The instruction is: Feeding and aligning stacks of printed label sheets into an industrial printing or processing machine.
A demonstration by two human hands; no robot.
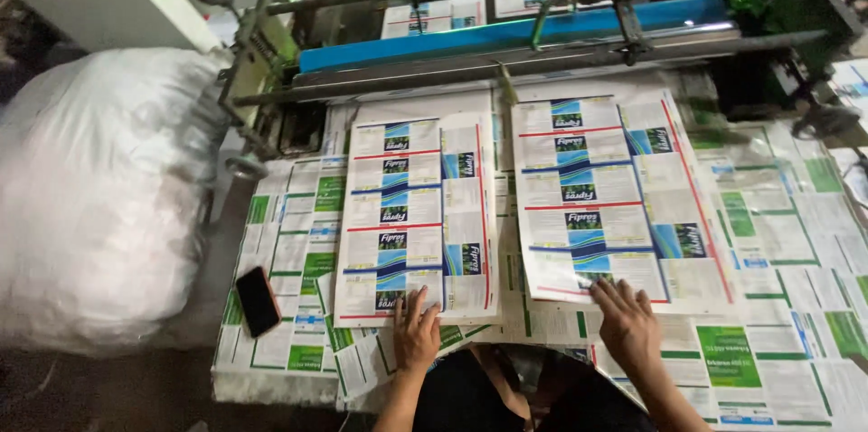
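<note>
Left hand flat, grip apart, fingertips resting on near edge of left stack of printed sheets, right hand likewise spread, pressing right stack, black phone on desk left of left grip

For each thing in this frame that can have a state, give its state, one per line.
left hand: flat, fingers spread on the near edge of the left printed stack.
right hand: flat on the near edge of the right printed stack.
left printed stack: lying flat, roughly squared.
right printed stack: lying flat, slightly skewed.
phone: flat, screen dark.
white plastic sack: full, bulging.
</note>
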